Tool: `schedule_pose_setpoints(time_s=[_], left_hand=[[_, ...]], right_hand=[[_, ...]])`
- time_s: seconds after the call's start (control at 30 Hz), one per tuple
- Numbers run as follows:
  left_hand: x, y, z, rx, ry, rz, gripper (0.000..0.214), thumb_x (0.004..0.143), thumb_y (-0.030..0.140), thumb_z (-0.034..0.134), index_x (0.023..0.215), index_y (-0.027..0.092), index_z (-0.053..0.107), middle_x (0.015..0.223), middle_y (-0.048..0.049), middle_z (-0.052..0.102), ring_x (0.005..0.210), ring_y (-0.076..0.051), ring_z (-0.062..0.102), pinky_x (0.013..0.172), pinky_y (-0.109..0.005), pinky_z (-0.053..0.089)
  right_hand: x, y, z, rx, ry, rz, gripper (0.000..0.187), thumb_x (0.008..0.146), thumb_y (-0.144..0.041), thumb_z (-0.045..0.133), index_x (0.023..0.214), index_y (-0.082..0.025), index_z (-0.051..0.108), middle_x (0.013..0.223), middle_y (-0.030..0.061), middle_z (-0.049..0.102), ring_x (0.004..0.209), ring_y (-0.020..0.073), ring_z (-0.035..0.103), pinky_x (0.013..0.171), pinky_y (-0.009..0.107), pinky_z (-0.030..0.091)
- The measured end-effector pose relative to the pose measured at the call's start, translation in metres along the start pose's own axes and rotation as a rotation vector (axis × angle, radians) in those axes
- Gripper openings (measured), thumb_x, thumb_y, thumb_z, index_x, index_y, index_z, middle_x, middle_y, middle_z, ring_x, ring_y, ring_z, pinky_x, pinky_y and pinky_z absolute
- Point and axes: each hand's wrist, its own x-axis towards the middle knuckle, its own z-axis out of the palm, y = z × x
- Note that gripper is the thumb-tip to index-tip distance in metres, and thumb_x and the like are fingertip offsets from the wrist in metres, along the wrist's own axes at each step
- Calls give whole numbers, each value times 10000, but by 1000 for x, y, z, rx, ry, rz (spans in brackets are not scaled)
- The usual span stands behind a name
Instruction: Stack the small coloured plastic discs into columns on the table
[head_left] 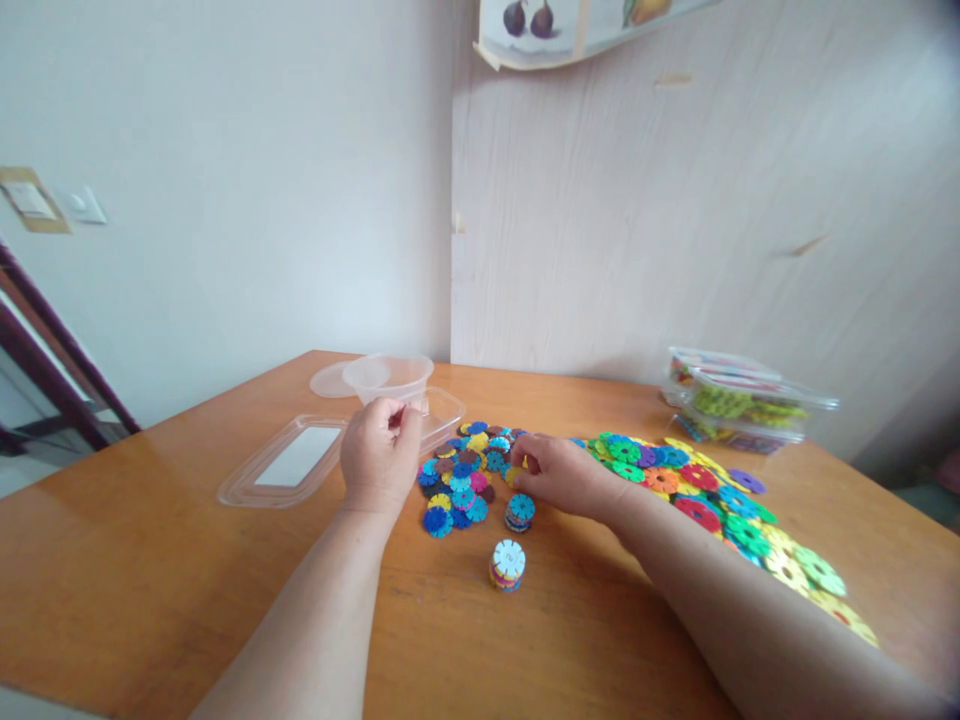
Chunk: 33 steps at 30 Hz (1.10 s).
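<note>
My left hand [380,458] is raised beside the left edge of a pile of small notched plastic discs [461,488], its fingers curled closed; whatever they may hold is hidden. At the pile's right edge, my right hand [564,476] pinches what looks like a yellow notched disc [514,476] between thumb and fingers. Just below that hand stands a short stack of discs with a blue one on top [520,510]. Nearer to me is a second stack, topped by a pale blue disc [509,562].
Larger flower-shaped discs [697,510] spread along the right. Clear boxes of coloured pieces [742,405] are stacked at the back right. Behind my left hand are a round tub [388,375], a round lid [330,380], and a rectangular lid [244,485] with a white label.
</note>
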Motion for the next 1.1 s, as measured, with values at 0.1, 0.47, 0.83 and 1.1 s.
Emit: schedule_pose_setpoints(time_s=[0.1, 0.47, 0.83, 1.1], left_hand=[[0, 0, 0, 6, 6, 3, 260, 867, 437, 544, 773, 211, 633, 772, -30, 696, 772, -204, 624, 686, -299, 393], [0, -1, 1, 14, 5, -6, 265, 867, 442, 544, 754, 216, 622, 770, -30, 694, 762, -204, 620, 680, -302, 393], [0, 0, 0, 2, -14, -11, 250, 863, 435, 545, 773, 220, 633, 782, -30, 703, 774, -206, 632, 682, -303, 399], [0, -1, 1, 8, 9, 3, 269, 871, 457, 540, 765, 223, 620, 765, -26, 692, 777, -208, 626, 702, -308, 401]], right_hand=[[0, 6, -4, 177, -4, 46, 72, 773, -250, 623, 817, -194, 632, 691, -31, 597, 629, 116, 502, 560, 235, 325], [-13, -1, -32, 784, -393, 185, 225, 722, -365, 700, 687, -179, 578, 558, -65, 466, 512, 76, 346, 481, 223, 235], [-4, 0, -15, 312, -56, 170, 236, 773, -260, 603, 954, -206, 744, 633, -44, 560, 558, 107, 440, 533, 243, 304], [-2, -8, -2, -116, -55, 90, 286, 831, -403, 620, 1074, -323, 748, 876, -1, 727, 749, 174, 618, 601, 265, 329]])
